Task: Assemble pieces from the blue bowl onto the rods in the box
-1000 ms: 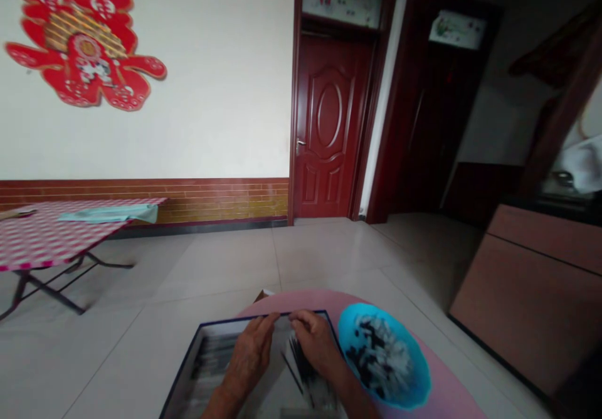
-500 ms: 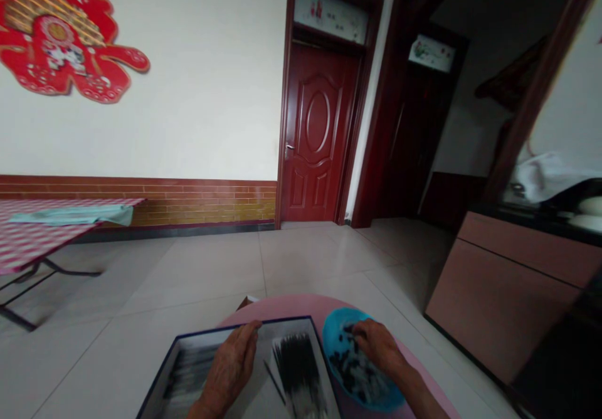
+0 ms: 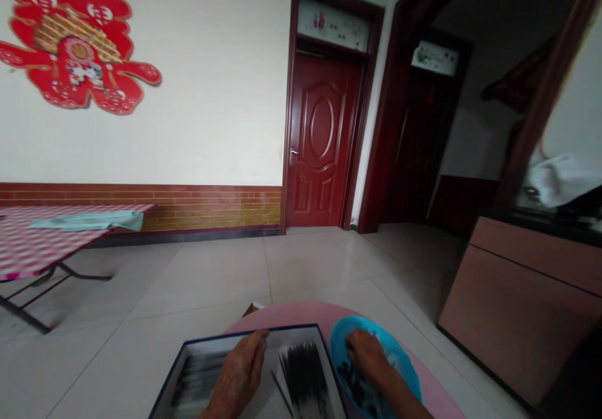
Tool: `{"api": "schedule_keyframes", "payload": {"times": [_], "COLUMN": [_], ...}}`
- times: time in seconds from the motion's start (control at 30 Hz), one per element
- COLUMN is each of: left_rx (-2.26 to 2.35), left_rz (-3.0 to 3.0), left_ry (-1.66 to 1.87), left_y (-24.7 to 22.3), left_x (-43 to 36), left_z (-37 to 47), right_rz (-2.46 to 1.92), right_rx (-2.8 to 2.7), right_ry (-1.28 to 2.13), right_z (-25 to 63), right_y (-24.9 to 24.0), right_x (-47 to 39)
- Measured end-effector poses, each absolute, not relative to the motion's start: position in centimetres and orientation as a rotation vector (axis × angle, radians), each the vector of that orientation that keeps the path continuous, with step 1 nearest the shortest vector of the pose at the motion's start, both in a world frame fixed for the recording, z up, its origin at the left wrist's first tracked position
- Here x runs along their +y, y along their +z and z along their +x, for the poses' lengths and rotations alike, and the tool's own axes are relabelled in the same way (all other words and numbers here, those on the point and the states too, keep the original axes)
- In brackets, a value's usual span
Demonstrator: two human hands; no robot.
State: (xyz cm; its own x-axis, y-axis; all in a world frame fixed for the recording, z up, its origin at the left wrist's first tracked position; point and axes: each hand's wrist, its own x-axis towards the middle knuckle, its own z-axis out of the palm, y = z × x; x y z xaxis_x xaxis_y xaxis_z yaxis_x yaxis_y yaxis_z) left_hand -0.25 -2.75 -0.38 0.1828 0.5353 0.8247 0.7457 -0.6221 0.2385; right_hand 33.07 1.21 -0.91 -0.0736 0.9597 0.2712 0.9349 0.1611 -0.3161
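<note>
My left hand is above a shallow white box with a dark blue rim. Its fingers are pressed together; anything between them is too small to make out. To its right in the box lies a bundle of thin black-topped sticks, with one loose dark stick beside it. More dark sticks, blurred, fill the left side. My right hand reaches into a blue bowl, fingers bent together and pointing down. Small black and whitish pieces lie in the bowl below it. The right fingertips are partly hidden.
Box and bowl stand on a round pink table. Behind it a small brown box corner shows on the floor. A checked-cloth folding table stands left, a brown cabinet right. A red door is beyond.
My right hand has moved lower and left in the bowl, over its near-left part. My left hand stays above the box. The whole view has shifted slightly as the head turned.
</note>
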Motion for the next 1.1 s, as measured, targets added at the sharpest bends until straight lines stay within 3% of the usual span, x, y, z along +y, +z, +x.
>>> {"api": "schedule_keyframes", "payload": {"times": [0.43,0.53,0.63,0.7,0.8,1.1], "left_rx": [-1.246,-1.198,-1.153,-1.153,-1.175,-1.205], "left_rz": [-2.141,-2.134,-2.137,-2.145,-2.147,-2.164], "left_ry": [-1.442,-1.468,-1.465,-1.449,-1.424,-1.357], "left_y": [0.2,0.8,1.4,1.6,1.6,0.9], "left_x": [-3.4,-3.4,-3.3,-3.4,-3.5,-3.4], "left_z": [0.4,0.7,0.9,0.9,0.6,0.3], "right_rz": [-1.844,-1.629,-1.378,-1.291,-1.109,-1.096], "right_rx": [-2.09,-1.824,-1.623,-1.475,-1.321,-1.28], "right_ry": [-0.141,0.075,0.563,0.96,1.264,1.325], "right_z": [32.5,30.4,25.7,22.0,17.5,15.7], "right_y": [-0.2,2.8,5.4,6.1,5.5,3.5], "right_x": [2.3,2.0,0.9,0.0,-0.8,-1.3]}}
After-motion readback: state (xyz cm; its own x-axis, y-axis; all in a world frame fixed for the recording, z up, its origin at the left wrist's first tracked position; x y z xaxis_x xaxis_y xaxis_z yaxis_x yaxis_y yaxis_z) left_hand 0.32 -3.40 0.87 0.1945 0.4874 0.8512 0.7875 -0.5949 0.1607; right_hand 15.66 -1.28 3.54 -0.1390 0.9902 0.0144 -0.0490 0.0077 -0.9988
